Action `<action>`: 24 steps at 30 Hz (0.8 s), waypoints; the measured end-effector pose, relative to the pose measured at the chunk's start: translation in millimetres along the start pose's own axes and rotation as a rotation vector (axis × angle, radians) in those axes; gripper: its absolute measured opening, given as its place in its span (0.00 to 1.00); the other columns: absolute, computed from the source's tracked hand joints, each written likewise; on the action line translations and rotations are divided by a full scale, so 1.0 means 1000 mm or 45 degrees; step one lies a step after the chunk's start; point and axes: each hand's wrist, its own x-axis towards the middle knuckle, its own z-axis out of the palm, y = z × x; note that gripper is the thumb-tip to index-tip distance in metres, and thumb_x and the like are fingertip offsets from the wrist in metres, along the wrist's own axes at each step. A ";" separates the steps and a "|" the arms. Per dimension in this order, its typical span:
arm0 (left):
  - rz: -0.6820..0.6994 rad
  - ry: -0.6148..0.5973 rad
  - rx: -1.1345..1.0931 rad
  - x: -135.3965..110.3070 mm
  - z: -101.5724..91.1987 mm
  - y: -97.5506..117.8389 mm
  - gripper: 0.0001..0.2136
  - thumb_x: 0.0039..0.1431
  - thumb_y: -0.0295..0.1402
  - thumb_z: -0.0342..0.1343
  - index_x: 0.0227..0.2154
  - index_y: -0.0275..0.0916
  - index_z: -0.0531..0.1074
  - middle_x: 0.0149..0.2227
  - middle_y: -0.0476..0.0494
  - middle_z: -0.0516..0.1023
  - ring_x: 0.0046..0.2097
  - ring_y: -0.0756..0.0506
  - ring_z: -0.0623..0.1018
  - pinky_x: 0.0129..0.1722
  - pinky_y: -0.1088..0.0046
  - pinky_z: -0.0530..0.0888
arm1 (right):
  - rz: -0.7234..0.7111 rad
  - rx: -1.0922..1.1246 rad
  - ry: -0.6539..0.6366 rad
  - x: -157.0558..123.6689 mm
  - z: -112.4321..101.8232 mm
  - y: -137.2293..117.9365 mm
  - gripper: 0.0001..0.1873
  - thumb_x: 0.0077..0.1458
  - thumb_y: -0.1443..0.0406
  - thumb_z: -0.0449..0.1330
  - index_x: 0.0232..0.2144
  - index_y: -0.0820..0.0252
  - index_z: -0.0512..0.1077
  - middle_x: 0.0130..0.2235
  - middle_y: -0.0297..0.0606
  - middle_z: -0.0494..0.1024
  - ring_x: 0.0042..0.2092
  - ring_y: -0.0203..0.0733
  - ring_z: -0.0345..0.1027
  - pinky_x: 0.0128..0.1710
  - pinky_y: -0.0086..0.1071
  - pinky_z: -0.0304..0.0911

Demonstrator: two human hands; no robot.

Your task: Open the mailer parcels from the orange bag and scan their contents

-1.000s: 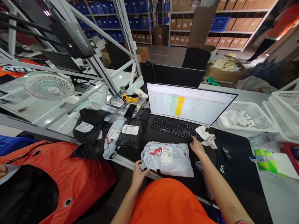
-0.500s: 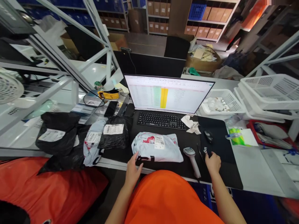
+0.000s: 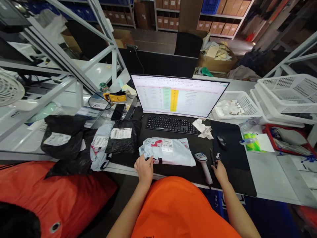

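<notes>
A white plastic mailer parcel [image 3: 177, 158] with a label and red print lies in front of the keyboard. My left hand [image 3: 144, 168] grips its near left corner with curled fingers. My right hand [image 3: 220, 171] is closed on a slim dark pen-like tool [image 3: 212, 156], held at its near end over the black desk mat; its exact kind is too small to tell. Between the parcel and that tool lies a grey-white barcode scanner [image 3: 204, 167], which neither hand touches. A black mouse [image 3: 221, 142] sits just beyond my right hand.
Black-wrapped parcels [image 3: 123, 142] and another white mailer [image 3: 100, 148] crowd the left side. Behind stand a keyboard [image 3: 170, 125] and a monitor [image 3: 153, 99]. Crumpled paper [image 3: 204, 129] lies beside the keyboard. White baskets [image 3: 289, 96] and a red tray [image 3: 289, 140] are at right.
My left hand has closed on the parcel's near left corner. My right hand has shifted left from the mat and taken hold of the slim dark tool that lay beside the scanner.
</notes>
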 end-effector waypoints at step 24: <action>0.095 0.300 -0.906 0.024 -0.029 0.025 0.09 0.64 0.32 0.54 0.33 0.40 0.79 0.37 0.43 0.82 0.42 0.44 0.79 0.46 0.64 0.76 | -1.251 -0.058 0.071 -0.094 -0.101 -0.211 0.22 0.70 0.59 0.46 0.61 0.53 0.66 0.39 0.39 0.77 0.37 0.41 0.72 0.33 0.29 0.62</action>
